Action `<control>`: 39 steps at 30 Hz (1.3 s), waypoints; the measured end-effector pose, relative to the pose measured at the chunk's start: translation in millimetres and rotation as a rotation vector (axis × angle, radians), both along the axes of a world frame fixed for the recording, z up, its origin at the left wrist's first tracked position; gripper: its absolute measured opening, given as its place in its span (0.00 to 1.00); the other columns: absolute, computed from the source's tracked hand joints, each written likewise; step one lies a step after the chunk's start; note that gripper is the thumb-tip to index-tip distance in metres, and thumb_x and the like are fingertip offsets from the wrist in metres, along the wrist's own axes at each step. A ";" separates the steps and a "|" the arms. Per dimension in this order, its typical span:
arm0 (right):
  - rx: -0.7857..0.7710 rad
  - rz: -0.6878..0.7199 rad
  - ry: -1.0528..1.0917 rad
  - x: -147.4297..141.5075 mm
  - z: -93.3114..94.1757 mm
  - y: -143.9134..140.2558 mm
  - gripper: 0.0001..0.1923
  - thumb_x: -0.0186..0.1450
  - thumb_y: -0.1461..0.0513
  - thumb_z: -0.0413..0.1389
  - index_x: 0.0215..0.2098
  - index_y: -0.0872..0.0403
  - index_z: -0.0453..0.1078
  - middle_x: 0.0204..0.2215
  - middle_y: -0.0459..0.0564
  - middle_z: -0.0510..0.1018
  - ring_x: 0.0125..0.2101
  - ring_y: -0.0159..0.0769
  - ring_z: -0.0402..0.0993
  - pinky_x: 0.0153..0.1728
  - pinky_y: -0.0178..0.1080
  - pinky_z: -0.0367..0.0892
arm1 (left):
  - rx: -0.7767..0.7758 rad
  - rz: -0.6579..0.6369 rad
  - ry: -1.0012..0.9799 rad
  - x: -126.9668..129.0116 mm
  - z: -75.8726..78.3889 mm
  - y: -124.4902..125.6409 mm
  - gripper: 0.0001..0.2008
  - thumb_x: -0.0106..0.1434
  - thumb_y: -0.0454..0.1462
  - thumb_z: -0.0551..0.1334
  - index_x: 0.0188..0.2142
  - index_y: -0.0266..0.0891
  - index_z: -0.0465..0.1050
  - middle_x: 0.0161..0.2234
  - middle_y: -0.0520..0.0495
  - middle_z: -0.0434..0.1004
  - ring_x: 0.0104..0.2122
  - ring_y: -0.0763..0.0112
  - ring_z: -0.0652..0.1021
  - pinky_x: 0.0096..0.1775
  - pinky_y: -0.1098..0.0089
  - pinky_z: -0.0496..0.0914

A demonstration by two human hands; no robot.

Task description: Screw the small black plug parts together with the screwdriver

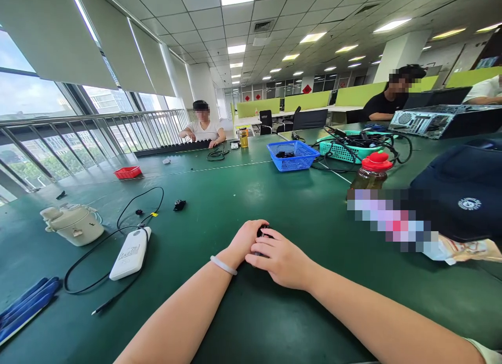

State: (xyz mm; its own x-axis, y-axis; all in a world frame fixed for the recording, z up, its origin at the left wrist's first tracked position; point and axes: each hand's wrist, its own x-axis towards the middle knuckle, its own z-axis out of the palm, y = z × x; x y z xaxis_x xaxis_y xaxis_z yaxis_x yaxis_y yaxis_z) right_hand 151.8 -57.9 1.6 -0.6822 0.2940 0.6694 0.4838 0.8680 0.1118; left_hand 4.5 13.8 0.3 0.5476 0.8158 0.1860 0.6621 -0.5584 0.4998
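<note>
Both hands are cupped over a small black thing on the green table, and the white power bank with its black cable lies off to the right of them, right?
Not quite: in the head view the white power bank with its black cable lies left of the hands, not right.

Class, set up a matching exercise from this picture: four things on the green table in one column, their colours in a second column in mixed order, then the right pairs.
Things:
1. nearer basket
2. small tray
3. bottle cap
4. power bank

Colours:
a. white
b. blue
c. red, by the railing
d. red, by the dark bag

Pairs: 1-b, 2-c, 3-d, 4-a
</note>
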 end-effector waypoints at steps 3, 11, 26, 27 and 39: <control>-0.062 -0.046 0.174 9.8 4.4 5.7 0.21 0.64 0.73 0.46 0.47 0.50 0.71 0.40 0.49 0.81 0.41 0.36 0.77 0.56 0.48 0.66 | 0.040 -0.064 -0.036 -0.7 -3.9 1.1 0.14 0.60 0.30 0.59 0.45 0.38 0.75 0.41 0.46 0.80 0.40 0.64 0.78 0.47 0.64 0.71; -0.514 -0.202 0.846 50.2 0.0 38.6 0.09 0.70 0.61 0.48 0.49 0.49 0.64 0.37 0.49 0.81 0.38 0.37 0.80 0.44 0.44 0.75 | 0.004 0.039 -0.044 -1.2 -2.7 -1.9 0.15 0.59 0.33 0.65 0.47 0.40 0.75 0.44 0.45 0.79 0.45 0.60 0.76 0.50 0.62 0.69; -0.132 -0.040 0.322 28.3 11.3 13.0 0.17 0.66 0.71 0.46 0.49 0.48 0.64 0.36 0.47 0.80 0.35 0.37 0.77 0.53 0.54 0.68 | 0.022 -0.034 -0.108 0.0 -3.9 -1.9 0.11 0.60 0.32 0.63 0.44 0.39 0.75 0.42 0.47 0.80 0.41 0.64 0.77 0.47 0.65 0.70; -0.131 -0.051 0.329 28.7 11.1 13.8 0.17 0.67 0.71 0.46 0.49 0.48 0.64 0.37 0.48 0.80 0.35 0.37 0.77 0.52 0.54 0.68 | 0.022 -0.031 -0.106 -0.1 -3.6 -2.1 0.11 0.60 0.32 0.63 0.44 0.39 0.75 0.41 0.47 0.80 0.41 0.64 0.77 0.47 0.65 0.70; -0.200 -0.086 0.308 24.6 8.4 12.6 0.13 0.65 0.70 0.48 0.42 0.49 0.68 0.36 0.47 0.79 0.37 0.36 0.74 0.55 0.51 0.63 | 0.005 -0.018 -0.068 0.1 -2.3 -1.3 0.15 0.57 0.31 0.64 0.45 0.38 0.75 0.42 0.45 0.80 0.42 0.62 0.78 0.48 0.63 0.70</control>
State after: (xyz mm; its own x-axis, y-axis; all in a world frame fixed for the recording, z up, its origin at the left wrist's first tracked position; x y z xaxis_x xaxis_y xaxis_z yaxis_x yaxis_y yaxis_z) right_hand 176.4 -45.3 10.0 -0.4251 0.4868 0.7631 0.5401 0.8130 -0.2177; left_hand 4.6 12.5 -2.0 0.5485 0.8047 0.2270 0.6165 -0.5727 0.5403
